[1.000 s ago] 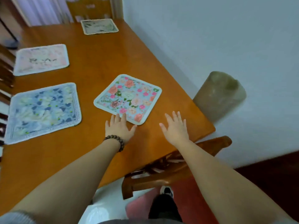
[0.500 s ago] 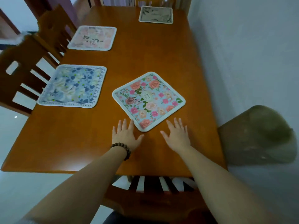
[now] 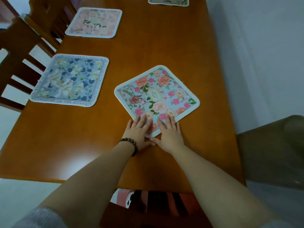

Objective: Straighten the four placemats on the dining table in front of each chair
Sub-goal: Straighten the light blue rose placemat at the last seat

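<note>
A light-blue placemat with pink flowers (image 3: 158,96) lies turned like a diamond on the orange wooden table (image 3: 148,46), near my end. My left hand (image 3: 139,130), with a bead bracelet, and my right hand (image 3: 169,133) lie flat, fingers spread, on its nearest corner, thumbs almost touching. A blue-and-cream floral placemat (image 3: 70,79) lies square along the left edge. Farther along that edge lies a pale pink placemat (image 3: 94,22). A fourth, greyish placemat (image 3: 168,1) is cut off at the table's far end.
Two dark wooden chairs (image 3: 18,51) stand at the table's left side. Another chair (image 3: 158,204) is tucked under the near edge below my arms. A white wall (image 3: 256,46) runs close along the right side, with a brownish rounded object (image 3: 271,153) beside it.
Both hands have slid forward from the bare table onto the flowered placemat's near corner and come closer together. My view has swung round to face straight down the table.
</note>
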